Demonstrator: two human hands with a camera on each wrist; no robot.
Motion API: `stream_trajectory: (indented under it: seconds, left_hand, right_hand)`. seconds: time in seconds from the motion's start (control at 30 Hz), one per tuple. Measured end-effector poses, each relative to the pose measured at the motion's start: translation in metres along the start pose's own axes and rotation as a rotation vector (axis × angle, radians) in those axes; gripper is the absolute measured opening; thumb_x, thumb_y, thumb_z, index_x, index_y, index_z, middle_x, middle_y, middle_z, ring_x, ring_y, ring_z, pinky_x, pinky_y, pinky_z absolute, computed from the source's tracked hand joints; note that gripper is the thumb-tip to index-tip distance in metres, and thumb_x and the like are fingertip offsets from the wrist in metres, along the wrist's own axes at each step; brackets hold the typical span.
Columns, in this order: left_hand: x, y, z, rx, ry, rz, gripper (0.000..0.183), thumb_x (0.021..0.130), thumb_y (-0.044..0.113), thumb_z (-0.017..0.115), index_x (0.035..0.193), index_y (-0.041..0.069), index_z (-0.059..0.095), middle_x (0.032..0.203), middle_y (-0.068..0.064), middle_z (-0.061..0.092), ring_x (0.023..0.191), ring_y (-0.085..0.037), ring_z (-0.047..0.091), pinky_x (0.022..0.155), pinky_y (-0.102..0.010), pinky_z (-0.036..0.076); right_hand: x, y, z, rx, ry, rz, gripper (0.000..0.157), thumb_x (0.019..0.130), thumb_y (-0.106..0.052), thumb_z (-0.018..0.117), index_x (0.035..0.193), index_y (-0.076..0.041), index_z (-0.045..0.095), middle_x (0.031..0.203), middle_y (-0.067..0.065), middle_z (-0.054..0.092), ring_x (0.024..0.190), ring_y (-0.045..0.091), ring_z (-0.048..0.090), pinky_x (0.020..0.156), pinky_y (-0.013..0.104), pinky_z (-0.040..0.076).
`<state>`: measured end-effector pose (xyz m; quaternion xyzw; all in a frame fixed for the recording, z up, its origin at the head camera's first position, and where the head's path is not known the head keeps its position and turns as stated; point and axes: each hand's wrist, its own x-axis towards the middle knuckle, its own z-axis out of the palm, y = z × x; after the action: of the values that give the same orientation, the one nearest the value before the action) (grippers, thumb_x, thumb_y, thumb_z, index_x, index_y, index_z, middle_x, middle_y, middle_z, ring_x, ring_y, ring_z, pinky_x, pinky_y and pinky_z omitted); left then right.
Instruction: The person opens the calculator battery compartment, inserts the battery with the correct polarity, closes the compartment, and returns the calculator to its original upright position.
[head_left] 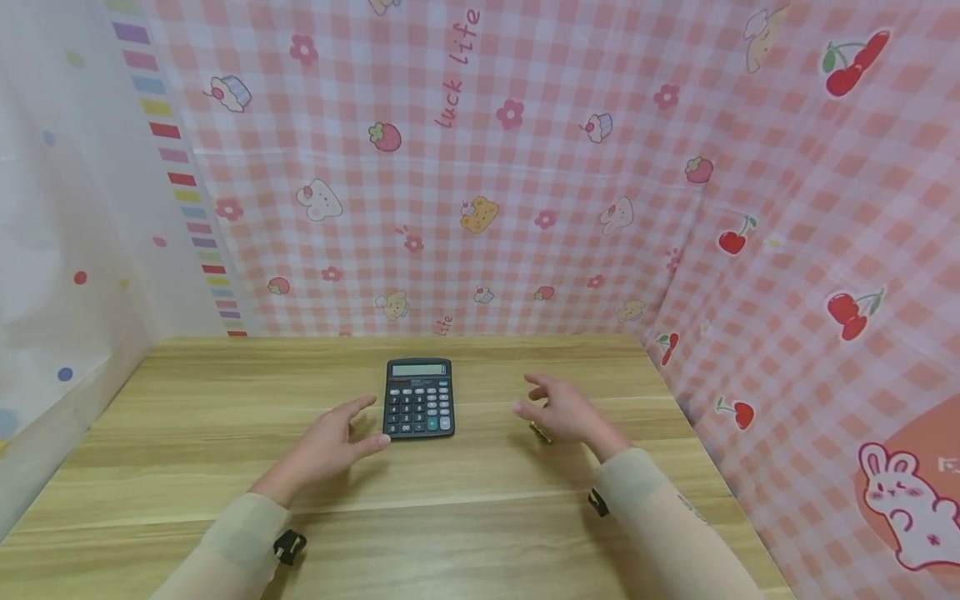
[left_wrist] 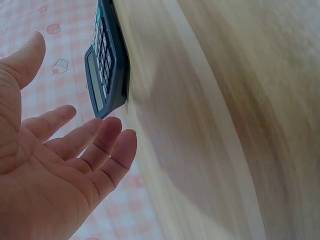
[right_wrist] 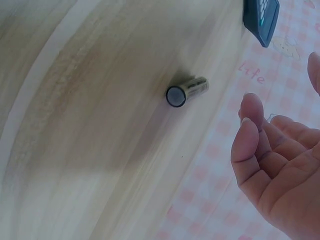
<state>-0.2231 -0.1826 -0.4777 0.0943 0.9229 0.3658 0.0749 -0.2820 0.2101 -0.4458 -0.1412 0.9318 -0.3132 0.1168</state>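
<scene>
A dark calculator [head_left: 418, 398] with a grey display lies face up on the wooden table, in the middle of the head view. Just left of it hovers my left hand [head_left: 330, 442], fingers relaxed and apart, holding nothing; in the left wrist view the palm of that hand [left_wrist: 55, 175] faces the calculator [left_wrist: 107, 60]. To the right, my right hand [head_left: 564, 410] is held above a small cylindrical battery [head_left: 540, 432] lying on its side. The right wrist view shows the battery [right_wrist: 187, 92] on the wood, apart from the loosely bent fingers of the right hand [right_wrist: 280, 165].
The wooden table [head_left: 450, 533] ends at a pink checked cloth [head_left: 450, 167] behind it. A similar cloth with cherries [head_left: 847, 315] hangs along the right side, and a white dotted cloth [head_left: 67, 250] along the left. Each sleeve has a black clip [head_left: 289, 546] near the wrist.
</scene>
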Motion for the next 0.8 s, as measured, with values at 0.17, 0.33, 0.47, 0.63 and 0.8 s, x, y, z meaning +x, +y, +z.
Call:
stream_trajectory:
  seconds: [0.17, 0.33, 0.47, 0.63, 0.8]
  left_hand:
    - [0.001, 0.002, 0.002, -0.004, -0.011, -0.017, 0.085, 0.1, 0.049, 0.073, 0.165, 0.006, 0.038, 0.166, -0.029, 0.042, 0.142, -0.053, 0.054, 0.116, -0.064, 0.047]
    - [0.003, 0.002, 0.005, -0.006, -0.007, -0.008, 0.087, 0.1, 0.048, 0.073, 0.165, 0.005, 0.037, 0.166, -0.03, 0.042, 0.142, -0.053, 0.053, 0.117, -0.064, 0.047]
    - [0.005, 0.003, 0.007, -0.005, -0.001, 0.004, 0.086, 0.1, 0.047, 0.074, 0.165, 0.004, 0.037, 0.164, -0.03, 0.044, 0.14, -0.052, 0.056, 0.117, -0.064, 0.047]
    - [0.005, 0.005, 0.01, -0.004, 0.006, 0.006, 0.086, 0.099, 0.046, 0.075, 0.165, 0.003, 0.038, 0.163, -0.031, 0.045, 0.143, -0.052, 0.053, 0.119, -0.066, 0.044]
    - [0.006, 0.005, 0.012, 0.036, 0.031, 0.001, 0.087, 0.099, 0.046, 0.076, 0.164, 0.002, 0.039, 0.163, -0.029, 0.046, 0.15, -0.054, 0.043, 0.124, -0.068, 0.036]
  right_hand:
    - [0.004, -0.009, 0.004, -0.005, -0.011, 0.003, 0.072, 0.105, -0.045, 0.067, 0.164, -0.011, 0.043, 0.146, 0.018, 0.067, 0.132, 0.038, 0.067, 0.11, 0.057, 0.055]
    - [0.009, -0.017, 0.012, -0.012, -0.017, 0.003, 0.07, 0.104, -0.045, 0.069, 0.163, -0.014, 0.045, 0.146, 0.017, 0.067, 0.134, 0.036, 0.065, 0.112, 0.056, 0.053]
    - [0.014, -0.023, 0.019, -0.023, -0.02, -0.002, 0.072, 0.103, -0.048, 0.07, 0.162, -0.014, 0.047, 0.145, 0.016, 0.068, 0.133, 0.034, 0.066, 0.111, 0.054, 0.055]
    - [0.018, -0.031, 0.027, -0.021, -0.033, -0.005, 0.072, 0.103, -0.048, 0.07, 0.161, -0.013, 0.048, 0.145, 0.017, 0.068, 0.134, 0.035, 0.065, 0.113, 0.055, 0.053]
    - [0.021, -0.037, 0.035, -0.005, -0.049, -0.003, 0.071, 0.103, -0.046, 0.07, 0.161, -0.013, 0.048, 0.146, 0.018, 0.067, 0.135, 0.036, 0.064, 0.115, 0.055, 0.052]
